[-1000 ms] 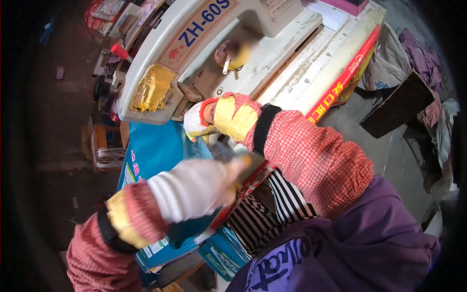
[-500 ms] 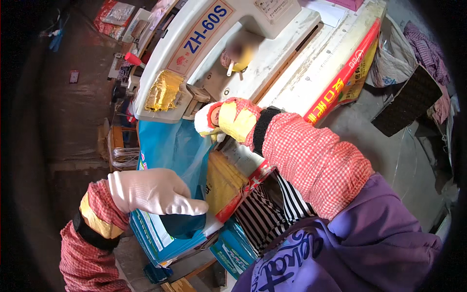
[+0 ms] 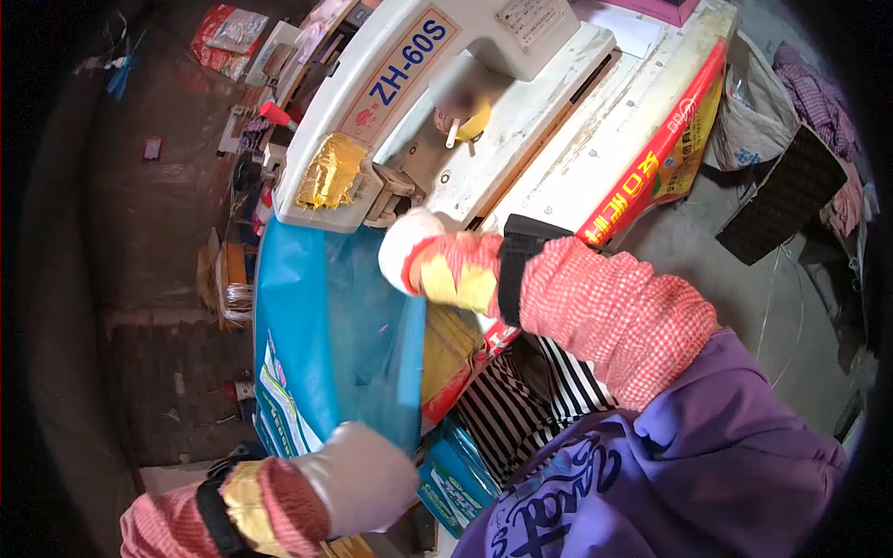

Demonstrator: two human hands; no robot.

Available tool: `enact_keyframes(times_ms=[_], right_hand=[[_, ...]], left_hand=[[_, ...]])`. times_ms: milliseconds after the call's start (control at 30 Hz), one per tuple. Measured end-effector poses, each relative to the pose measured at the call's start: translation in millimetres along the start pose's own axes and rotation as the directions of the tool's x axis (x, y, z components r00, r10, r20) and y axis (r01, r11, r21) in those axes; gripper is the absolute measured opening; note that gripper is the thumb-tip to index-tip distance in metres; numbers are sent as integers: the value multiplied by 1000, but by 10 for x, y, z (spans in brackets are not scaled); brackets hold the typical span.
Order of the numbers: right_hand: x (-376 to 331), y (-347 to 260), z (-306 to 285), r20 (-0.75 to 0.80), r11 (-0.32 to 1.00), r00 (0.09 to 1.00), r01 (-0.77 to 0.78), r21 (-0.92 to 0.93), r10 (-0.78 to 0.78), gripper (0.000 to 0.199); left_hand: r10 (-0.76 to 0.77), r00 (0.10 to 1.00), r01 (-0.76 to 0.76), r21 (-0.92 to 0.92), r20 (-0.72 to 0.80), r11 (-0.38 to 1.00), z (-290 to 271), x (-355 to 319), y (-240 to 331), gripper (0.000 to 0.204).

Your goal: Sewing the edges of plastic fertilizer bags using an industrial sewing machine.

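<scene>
A blue plastic sheet or bag [image 3: 293, 312], glossy with a white printed panel, lies on the work surface and hangs over its left side. My right hand [image 3: 409, 249], in a white glove, rests at its far right part, just below the presser area of a white sewing machine [image 3: 321, 107]. The fingers of that hand are hidden behind its back. Down at the near edge of the blue plastic is my left hand [image 3: 363, 479], also gloved in white and smeared by motion. Its fingers do not show clearly, so any grip cannot be made out.
The white table [image 3: 595, 149] runs to the upper right, edged by a red and yellow printed sack [image 3: 651, 167]. A yellow tape roll [image 3: 474, 121] sits on the machine bed. Another blue package [image 3: 456, 484] lies below the table. A dark mat [image 3: 781, 195] and cloths are at right.
My left hand has moved down toward me, from the middle of the blue plastic to its near edge. The plastic now lies smoother and more spread. My right hand has turned slightly.
</scene>
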State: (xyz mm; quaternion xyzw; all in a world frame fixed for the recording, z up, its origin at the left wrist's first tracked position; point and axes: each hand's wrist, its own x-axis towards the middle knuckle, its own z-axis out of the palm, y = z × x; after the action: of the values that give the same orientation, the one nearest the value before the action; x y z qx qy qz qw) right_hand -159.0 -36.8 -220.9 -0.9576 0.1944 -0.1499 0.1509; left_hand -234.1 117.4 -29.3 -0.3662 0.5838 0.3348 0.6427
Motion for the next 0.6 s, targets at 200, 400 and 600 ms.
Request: enact_keyframes(times_ms=[200,400,600], right_hand=[[-875,-547,-335,228,887,904,409,-217,-361,26],[-1062,-291,-224,-454,719,888,364,593,-75,34],[-612,-264,-136,327,998,944,18,67,-39,52]], left_hand=[[323,888,-302,114,-328,946,-156,533,192,18],[221,944,-230,-6,-245,973,-190,494,130,33],[343,847,-341,82,-406,937,-42,606,142,23]])
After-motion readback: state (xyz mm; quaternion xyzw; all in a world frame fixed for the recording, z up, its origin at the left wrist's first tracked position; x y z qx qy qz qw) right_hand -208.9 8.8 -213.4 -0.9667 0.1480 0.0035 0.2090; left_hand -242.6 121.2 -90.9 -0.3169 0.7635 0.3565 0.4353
